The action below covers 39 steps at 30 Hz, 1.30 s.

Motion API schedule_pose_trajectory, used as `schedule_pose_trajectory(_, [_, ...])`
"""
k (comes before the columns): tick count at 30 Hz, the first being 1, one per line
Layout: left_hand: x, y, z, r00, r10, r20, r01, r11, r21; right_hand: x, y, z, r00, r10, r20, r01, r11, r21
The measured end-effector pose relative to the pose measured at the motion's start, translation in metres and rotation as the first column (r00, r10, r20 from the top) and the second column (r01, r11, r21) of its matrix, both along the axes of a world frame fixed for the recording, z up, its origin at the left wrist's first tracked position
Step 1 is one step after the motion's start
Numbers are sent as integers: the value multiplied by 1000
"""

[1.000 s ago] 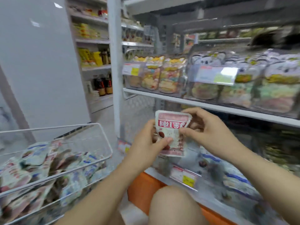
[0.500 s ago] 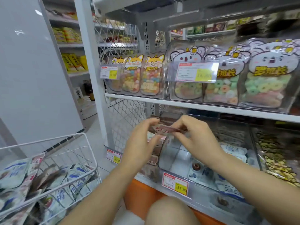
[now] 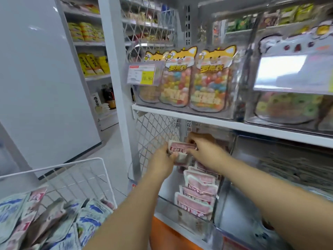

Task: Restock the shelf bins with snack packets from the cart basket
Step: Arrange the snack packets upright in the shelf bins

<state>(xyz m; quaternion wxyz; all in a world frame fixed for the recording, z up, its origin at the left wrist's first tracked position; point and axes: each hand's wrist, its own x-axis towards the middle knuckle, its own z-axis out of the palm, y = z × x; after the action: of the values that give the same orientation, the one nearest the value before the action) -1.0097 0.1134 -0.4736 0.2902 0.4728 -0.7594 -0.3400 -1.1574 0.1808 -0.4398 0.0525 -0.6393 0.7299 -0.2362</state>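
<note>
Both hands hold one pink packet (image 3: 181,147) by its ends over the back of the clear bin (image 3: 191,222), left hand (image 3: 163,159) and right hand (image 3: 205,150) with fingers curled onto it. It looks light and floppy (slick film, probably), so the sealed edges seem the best hold.

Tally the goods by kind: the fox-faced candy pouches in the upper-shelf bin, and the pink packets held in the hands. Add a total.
Fox-faced candy pouches: 3 (leftmost partly behind the price tag)
Pink snack packet, held by left hand and right hand: 1
Total: 4
</note>
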Motion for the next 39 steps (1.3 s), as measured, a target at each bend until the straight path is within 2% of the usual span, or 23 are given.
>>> schedule_pose_trajectory(6, [-17, -28, -24, 993, -115, 23, 106, 964, 243, -27, 7, -7, 990, -111, -87, 110, 994, -21])
schedule_pose_trajectory(9, [-27, -35, -32, 992, -129, 14, 118, 939, 324, -24, 12, -1, 984, -90, -153, 93, 996, 13])
schedule_pose_trajectory(16, [-37, -34, -40, 989, -105, -102, 137, 907, 398, -29, 0, -15, 967, -137, -214, 159, 983, 90])
schedule_pose_trajectory(22, [-37, -27, -34, 987, -151, -50, 159, 909, 386, -29, 0, -16, 962, -123, -242, 149, 984, 92])
schedule_pose_trajectory(28, [-27, -14, -16, 985, -142, 99, 110, 955, 276, -26, 2, -12, 963, -119, -242, 147, 984, 101])
schedule_pose_trajectory(32, [-5, 4, 9, 971, -138, 198, 116, 986, 116, -15, 13, -2, 970, -130, -207, 144, 988, 53])
schedule_pose_trajectory(34, [14, 15, 19, 969, -130, 209, 127, 992, 27, 1, 21, 2, 987, -89, -131, 100, 992, 76])
schedule_pose_trajectory(39, [96, 56, 37, 970, -65, 233, 117, 969, -218, 65, 42, 16, 991, 106, -87, -105, 994, 12])
